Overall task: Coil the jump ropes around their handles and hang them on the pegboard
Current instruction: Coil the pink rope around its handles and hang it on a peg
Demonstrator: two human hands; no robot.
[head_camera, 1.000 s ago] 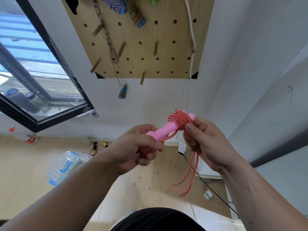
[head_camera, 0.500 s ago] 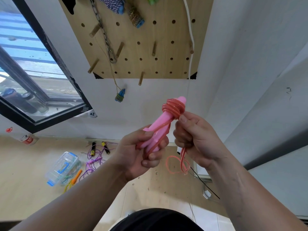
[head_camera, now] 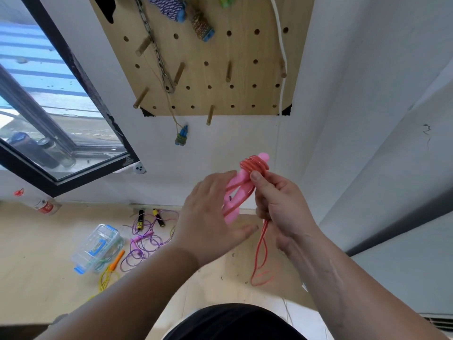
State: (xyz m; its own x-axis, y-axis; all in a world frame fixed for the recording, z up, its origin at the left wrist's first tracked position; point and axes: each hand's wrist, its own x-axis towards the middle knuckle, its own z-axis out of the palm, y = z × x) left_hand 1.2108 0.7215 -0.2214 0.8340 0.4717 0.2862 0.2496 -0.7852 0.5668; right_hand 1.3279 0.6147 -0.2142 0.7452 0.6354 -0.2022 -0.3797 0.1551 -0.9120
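Pink jump-rope handles [head_camera: 235,190] stand tilted in front of me, with red rope coiled [head_camera: 253,164] round their upper end. My right hand [head_camera: 282,207] grips the handles just under the coil, thumb pressed against the turns. The loose red rope [head_camera: 261,261] hangs from that hand in a long loop. My left hand [head_camera: 210,217] is spread with straight fingers against the handles' left side and holds nothing. The wooden pegboard [head_camera: 208,77] is on the wall above, with coiled ropes [head_camera: 202,25] hanging near its top.
Several bare pegs [head_camera: 229,71] stick out of the board; a chain [head_camera: 157,52] and a white cord [head_camera: 282,57] hang down it. On the floor lie a purple rope [head_camera: 147,239], a yellow and orange rope [head_camera: 110,271] and a plastic box [head_camera: 98,246]. A window [head_camera: 49,106] is at left.
My left hand has let go of the handles and opened flat. My right hand now holds the handles, and the hanging rope loop has dropped lower.
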